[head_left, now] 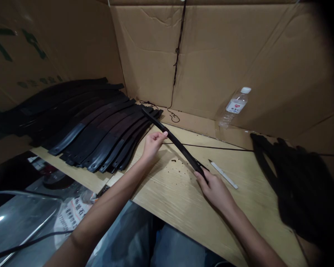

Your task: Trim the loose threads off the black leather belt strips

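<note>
Left hand (153,142) and right hand (215,189), fingers closed, pinch strap (178,144) over table (167,193); best held taut, grips apart

tabletop (167,200): pale wood grain, cardboard walls behind it
left part: fanned stack of dark leather straps (100,129)
middle: brown crumbs (180,167); white utility knife (223,174); thin black cord (225,148) running across
back: plastic water bottle (235,106) lying tilted against the cardboard
right: heap of black straps (295,185)
</note>
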`<state>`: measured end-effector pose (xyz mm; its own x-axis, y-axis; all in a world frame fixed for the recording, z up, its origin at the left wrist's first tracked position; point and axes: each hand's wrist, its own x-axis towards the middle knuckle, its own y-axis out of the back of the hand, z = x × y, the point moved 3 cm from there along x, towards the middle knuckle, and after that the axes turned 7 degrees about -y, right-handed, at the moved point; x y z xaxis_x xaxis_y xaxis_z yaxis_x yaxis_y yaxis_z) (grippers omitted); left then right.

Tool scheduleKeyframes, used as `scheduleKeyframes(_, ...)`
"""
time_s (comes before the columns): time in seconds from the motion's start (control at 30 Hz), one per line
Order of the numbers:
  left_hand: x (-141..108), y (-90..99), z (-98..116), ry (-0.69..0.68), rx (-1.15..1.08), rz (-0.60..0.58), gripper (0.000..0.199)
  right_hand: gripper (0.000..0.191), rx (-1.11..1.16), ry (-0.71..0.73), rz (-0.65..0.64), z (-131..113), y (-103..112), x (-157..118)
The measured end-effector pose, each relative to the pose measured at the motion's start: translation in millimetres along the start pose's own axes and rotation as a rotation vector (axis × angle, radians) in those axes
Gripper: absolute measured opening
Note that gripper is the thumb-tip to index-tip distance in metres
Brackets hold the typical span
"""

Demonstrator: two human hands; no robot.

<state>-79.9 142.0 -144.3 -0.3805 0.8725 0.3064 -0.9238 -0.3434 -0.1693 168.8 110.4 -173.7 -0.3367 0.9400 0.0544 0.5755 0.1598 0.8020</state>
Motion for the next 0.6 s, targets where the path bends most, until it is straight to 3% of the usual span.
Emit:
scheduleKeyframes(0.2,-0.3,-0.2,1.1,0.013,-0.007,-0.017,0.048,0.044,0.030,0.019,-0.035,0.4,-2.9,-0.9)
scheduleKeyframes(0.37,0.8,2.7,-0.6,0.078,-0.025,-0.013,0.042,0.041,-0.055,-0.041,0.051,5.6,-1.6,2.6)
scheduleKeyframes(0.6,1.0,2.6,-3.6,0.201,-0.172,-0.015,0.045,0.046,-0.156,-0.077,0.067,8.1,-0.7,3.3)
